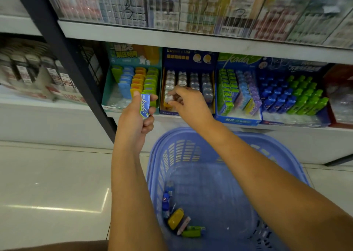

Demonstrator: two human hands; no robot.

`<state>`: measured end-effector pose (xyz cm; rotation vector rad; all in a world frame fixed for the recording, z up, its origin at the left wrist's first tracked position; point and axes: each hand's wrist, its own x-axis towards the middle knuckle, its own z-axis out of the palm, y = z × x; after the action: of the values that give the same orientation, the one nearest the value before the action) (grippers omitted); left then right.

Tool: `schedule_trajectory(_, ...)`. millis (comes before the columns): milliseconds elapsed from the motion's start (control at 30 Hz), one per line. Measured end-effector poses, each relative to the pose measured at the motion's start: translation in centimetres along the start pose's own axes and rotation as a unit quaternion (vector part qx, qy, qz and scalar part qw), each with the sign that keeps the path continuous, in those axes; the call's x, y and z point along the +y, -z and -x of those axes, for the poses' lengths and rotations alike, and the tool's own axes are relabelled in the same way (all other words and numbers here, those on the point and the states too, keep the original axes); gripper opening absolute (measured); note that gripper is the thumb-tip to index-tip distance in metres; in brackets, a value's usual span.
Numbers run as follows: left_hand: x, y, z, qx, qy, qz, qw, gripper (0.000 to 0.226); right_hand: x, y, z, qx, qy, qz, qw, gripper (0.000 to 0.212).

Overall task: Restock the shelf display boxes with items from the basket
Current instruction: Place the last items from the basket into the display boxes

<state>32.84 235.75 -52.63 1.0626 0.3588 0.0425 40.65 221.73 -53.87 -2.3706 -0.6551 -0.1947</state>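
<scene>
Down on the lower shelf (286, 130) the display boxes look well filled, and the job reads as mostly done. The teal display box (109, 90) has gaps at its front left, the dark blue display box (189, 59) has room at the front of its leftmost column, and that is where the action is.

The right grip (188, 102) reaches into that dark blue box, thumb and forefinger pinched on a small clear piece (169, 98) right at the front of the left column. The piece is low in the slot, touching or just about touching the stock behind it; whether it is fully seated, I cannot tell.

The left grip (137, 115) is curled round a green pack (144, 105), held upright in front of the teal box, thumb on top. By its lettering that pack looks to belong two boxes over, in the green-topped display box (238, 118), well to the right of where it is held now.

Below, the blue basket (277, 155) is nearly bare: a yellow case (175, 218), a pink stick (183, 225), a green tube (193, 232) and a couple of blue items (165, 201) are bunched in its near-left corner. So, a handful left to shelve, plus the two in hand.
</scene>
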Motion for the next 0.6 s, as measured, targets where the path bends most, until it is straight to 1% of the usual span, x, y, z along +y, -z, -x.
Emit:
schedule_trajectory(167, -0.3, -0.5, -0.1, 0.006, 0.024, 0.001, 1.0, 0.049, -0.2, -0.7, 0.7, 0.048, 0.061, 0.135, 0.988, 0.02)
schedule_trajectory(267, -0.3, -1.2, 0.1, 0.001, 0.034, -0.019, 0.999, 0.045, -0.2, -0.1, 0.6, 0.034, 0.061, 0.165, 0.984, 0.02)
schedule_trajectory(300, -0.4, -1.6, 0.2, -0.004, 0.035, -0.035, 0.999, 0.045, -0.3, 0.2, 0.5, 0.032, 0.048, 0.136, 0.989, 0.021)
schedule_trajectory(333, -0.4, -1.9, 0.4, -0.011, 0.03, -0.059, 0.998, 0.045, -0.6, 0.7, 0.6, 0.032, 0.017, 0.068, 0.997, 0.022)
schedule_trajectory(367, -0.5, -2.3, 0.7, -0.017, 0.02, -0.089, 0.996, 0.045, -1.1, 1.2, 1.0, 0.033, -0.027, -0.028, 0.999, 0.026)
schedule_trajectory(400, -0.7, -2.7, 0.9, -0.022, 0.006, -0.121, 0.992, 0.045, -1.6, 1.9, 1.6, 0.028, -0.064, -0.135, 0.988, 0.03)
schedule_trajectory(433, -0.8, -3.1, 1.1, -0.027, -0.01, -0.151, 0.988, 0.045, -2.0, 2.6, 2.3, 0.021, -0.081, -0.232, 0.969, 0.033)
schedule_trajectory(467, -0.9, -3.6, 1.3, -0.034, -0.024, -0.178, 0.983, 0.046, -2.1, 3.3, 3.1, 0.013, -0.081, -0.281, 0.956, 0.034)
schedule_trajectory(500, -1.1, -4.0, 1.5, -0.043, -0.035, -0.2, 0.978, 0.047, -2.0, 4.1, 4.0, 0.007, -0.068, -0.287, 0.956, 0.032)
schedule_trajectory(533, -1.2, -4.6, 1.7, -0.055, -0.041, -0.222, 0.973, 0.048, -1.7, 4.9, 4.7, 0.008, -0.055, -0.267, 0.962, 0.029)
schedule_trajectory(600, -1.6, -5.9, 2.2, -0.089, -0.045, -0.251, 0.963, 0.048, -0.9, 6.9, 5.8, 0.018, -0.054, -0.245, 0.968, 0.027)
